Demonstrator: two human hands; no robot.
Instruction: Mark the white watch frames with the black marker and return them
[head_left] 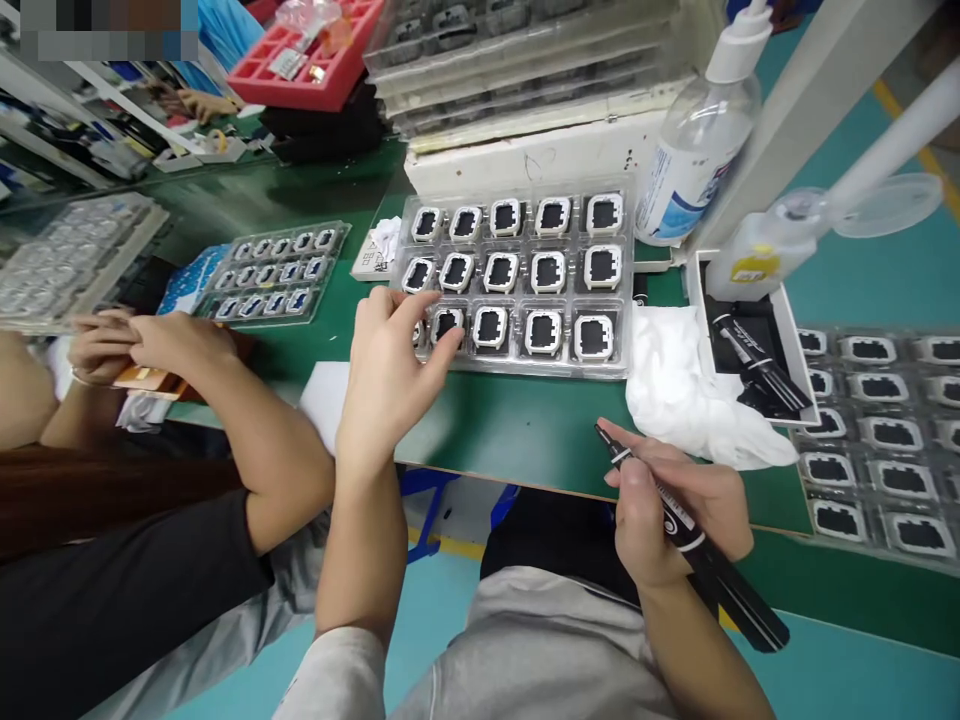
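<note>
In front of me a clear plastic tray holds rows of white square frames with black centres, like watch cases. My left hand hovers over its left end, thumb and index finger apart beside a white watch-case frame in the front row. No object shows between those fingers, and the hand hides part of the corner cell. A black marker is gripped in my right hand, uncapped, its dark tip pointing up and left above the green bench. Right of the tray lies a crumpled white cloth, near my right hand.
Behind the tray stand stacked trays on a white box. A pump bottle and a white box with black markers are at right. Another filled tray lies far right. At left, a co-worker's arms reach over the bench.
</note>
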